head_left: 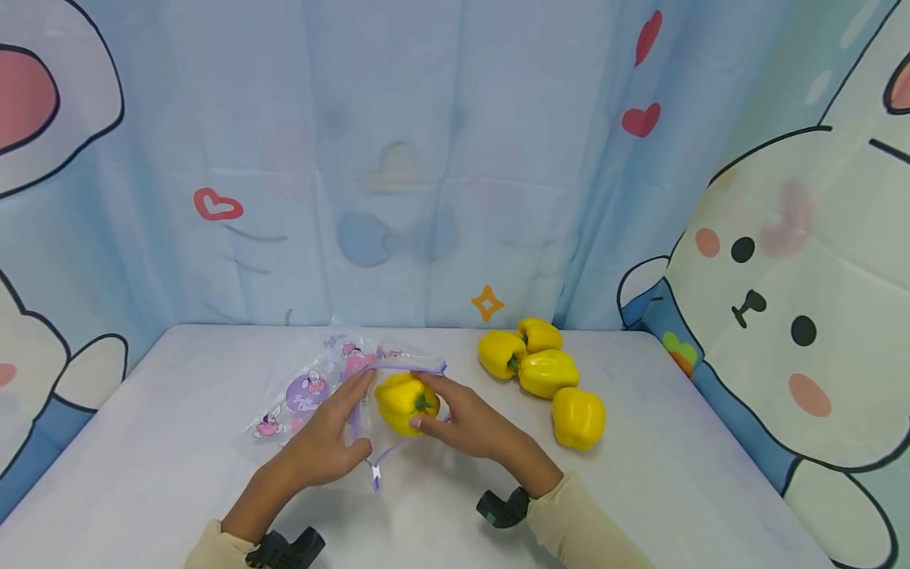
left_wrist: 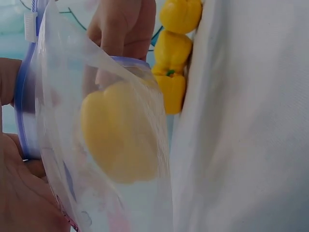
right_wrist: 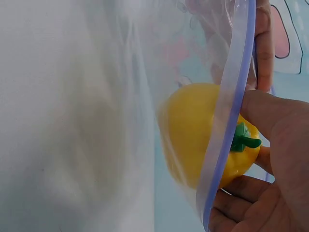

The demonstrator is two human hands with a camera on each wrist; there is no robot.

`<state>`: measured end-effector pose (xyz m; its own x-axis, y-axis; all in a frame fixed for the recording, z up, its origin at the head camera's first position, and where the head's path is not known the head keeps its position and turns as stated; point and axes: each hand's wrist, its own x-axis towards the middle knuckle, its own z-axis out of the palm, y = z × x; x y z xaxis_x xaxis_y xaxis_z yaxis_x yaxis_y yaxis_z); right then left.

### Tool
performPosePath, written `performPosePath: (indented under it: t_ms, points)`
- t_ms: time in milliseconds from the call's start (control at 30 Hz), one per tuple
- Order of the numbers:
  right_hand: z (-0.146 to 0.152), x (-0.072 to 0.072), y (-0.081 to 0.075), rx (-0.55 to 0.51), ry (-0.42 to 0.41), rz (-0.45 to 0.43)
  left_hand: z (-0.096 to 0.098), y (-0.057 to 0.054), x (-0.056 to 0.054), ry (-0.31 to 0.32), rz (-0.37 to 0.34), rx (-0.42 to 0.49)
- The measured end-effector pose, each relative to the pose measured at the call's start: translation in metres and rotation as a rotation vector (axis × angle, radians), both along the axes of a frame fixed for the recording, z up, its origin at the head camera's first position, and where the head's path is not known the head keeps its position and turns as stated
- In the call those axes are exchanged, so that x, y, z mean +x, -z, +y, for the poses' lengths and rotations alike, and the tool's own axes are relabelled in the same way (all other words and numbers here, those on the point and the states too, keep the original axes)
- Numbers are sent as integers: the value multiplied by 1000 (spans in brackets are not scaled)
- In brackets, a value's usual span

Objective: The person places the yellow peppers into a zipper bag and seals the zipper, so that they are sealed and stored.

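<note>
A yellow bell pepper [head_left: 403, 401] with a green stem sits in the mouth of a clear zip bag [head_left: 307, 393] with a purple rim, stem toward me. My right hand [head_left: 465, 415] grips it, thumb and fingers on opposite sides; the right wrist view shows the pepper [right_wrist: 193, 130] partly behind the bag's wall. At the mouth's left side, my left hand [head_left: 323, 435] touches the rim, its thumb and fingers spread apart. Through the plastic, the left wrist view shows the pepper [left_wrist: 120, 133] inside; the left hand [left_wrist: 24, 193] is partly cut off there.
Several more yellow bell peppers [head_left: 549, 373] lie on the white table [head_left: 675, 474] to the right, one [head_left: 579, 419] nearer me. A white slider [head_left: 376, 472] hangs at the bag's near corner. A patterned blue curtain [head_left: 426, 158] stands behind the table.
</note>
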<state>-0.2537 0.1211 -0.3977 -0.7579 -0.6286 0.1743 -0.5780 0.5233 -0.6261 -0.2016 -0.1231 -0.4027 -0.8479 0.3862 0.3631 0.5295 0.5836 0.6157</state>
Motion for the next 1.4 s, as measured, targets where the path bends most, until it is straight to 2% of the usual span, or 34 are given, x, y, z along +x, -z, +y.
performPosePath:
  t_ms: [167,400,500,667,767,900,1233,1400]
  points:
    - [-2,2,-3,-4,1,38,-1,-3,2,11,17,4]
    - [-6,11,-11,-15,7,140,-3,-6,4,-2,55,24]
    - [-7,16,-16,-9,3,156,-3,-7,4,-10,66,35]
    - [-6,20,-24,-24,-56,147,-6,-10,4,-34,93,57]
    - [-4,20,-27,-71,-98,149,-7,-12,4,-45,96,81]
    - [-1,18,-28,-149,-113,198,-8,-12,3,-51,100,108]
    - [3,8,-22,-368,-28,407,-9,-12,2,-69,90,127]
    - [10,-2,-17,-428,35,462,-6,-9,-1,-70,83,116]
